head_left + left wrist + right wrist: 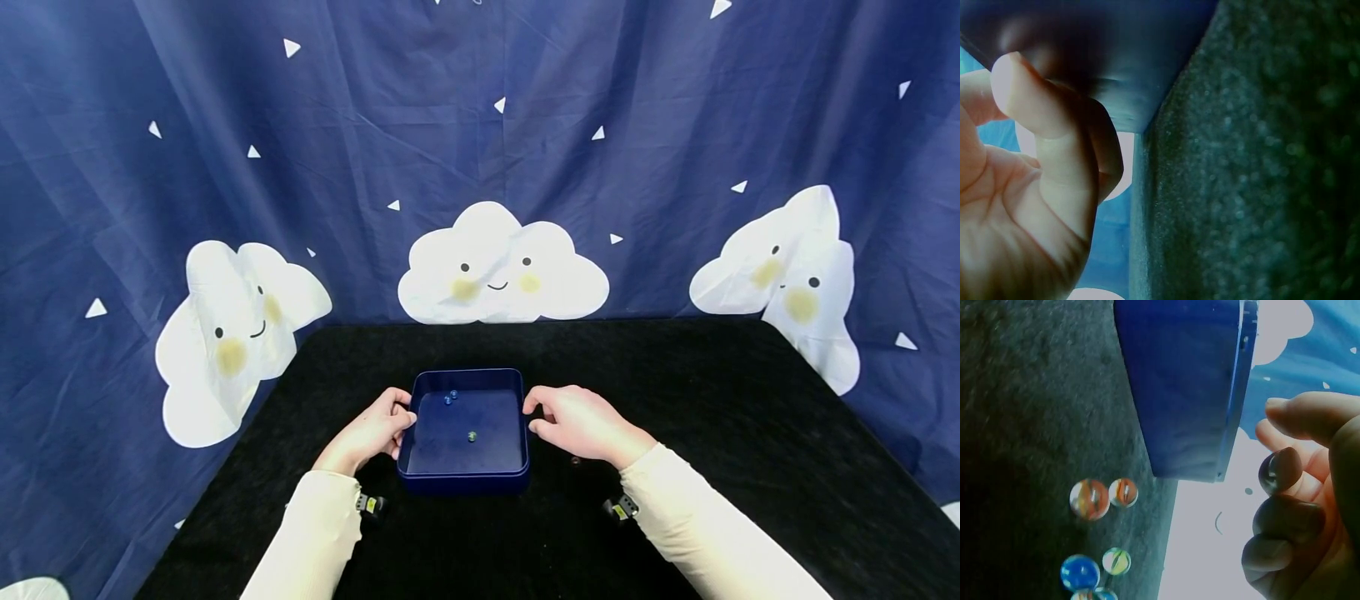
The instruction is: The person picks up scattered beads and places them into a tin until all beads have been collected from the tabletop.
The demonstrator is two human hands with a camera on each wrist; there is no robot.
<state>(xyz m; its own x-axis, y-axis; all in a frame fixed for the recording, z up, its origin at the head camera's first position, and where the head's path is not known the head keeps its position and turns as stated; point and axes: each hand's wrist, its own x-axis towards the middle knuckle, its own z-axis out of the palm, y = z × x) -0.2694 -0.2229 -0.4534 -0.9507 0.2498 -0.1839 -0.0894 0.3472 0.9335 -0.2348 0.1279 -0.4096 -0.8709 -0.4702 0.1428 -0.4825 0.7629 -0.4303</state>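
Note:
A square dark blue open box stands on the black cloth in front of me. Two blue marbles lie near its back left inside, and a green marble sits closer to its middle. My left hand grips the left wall, its thumb at the rim and its fingers bent against the outer side; the left wrist view has this hand close up. Beside the right wall, my right hand hovers with loosely bent fingers. The right wrist view has the right hand apart from the box wall, nothing between its fingers.
Several marbles lie on the cloth right of the box, among them an orange one, a green-yellow one and a blue one. A dark blue curtain with white clouds rises behind the black-covered table.

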